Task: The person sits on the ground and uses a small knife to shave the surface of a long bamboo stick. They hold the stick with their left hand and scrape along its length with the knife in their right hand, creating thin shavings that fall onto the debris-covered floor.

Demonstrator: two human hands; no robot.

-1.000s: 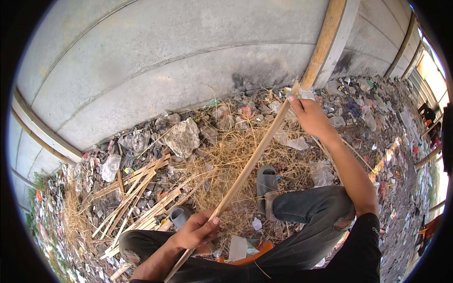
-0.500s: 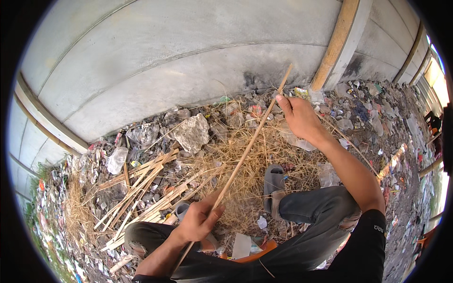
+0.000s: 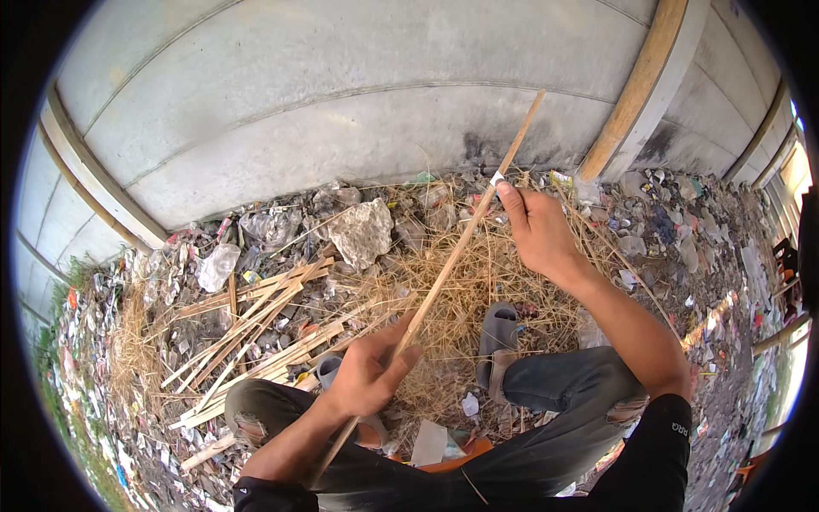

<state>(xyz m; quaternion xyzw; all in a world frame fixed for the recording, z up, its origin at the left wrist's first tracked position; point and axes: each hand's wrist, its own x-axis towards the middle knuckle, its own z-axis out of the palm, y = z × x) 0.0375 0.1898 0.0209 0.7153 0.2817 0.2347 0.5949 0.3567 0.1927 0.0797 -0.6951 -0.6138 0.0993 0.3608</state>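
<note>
Head view: a slender wooden strip (image 3: 455,258) slants from seven o'clock up to one. At seven, the left hand (image 3: 368,369) curls closed around it. Near three, the right hand (image 3: 540,232) has its fingers folded, thumb pinching a small pale piece (image 3: 496,178), too small to identify, against the strip. Split wooden slats (image 3: 256,328) lie at eight, a rough stone chunk (image 3: 361,235) at ten.

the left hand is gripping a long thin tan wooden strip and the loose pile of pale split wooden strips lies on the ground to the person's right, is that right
Not quite: the loose pile of pale split wooden strips lies on the ground to the person's left, as the head view shows. The left hand is indeed gripping a long thin tan wooden strip.
</note>
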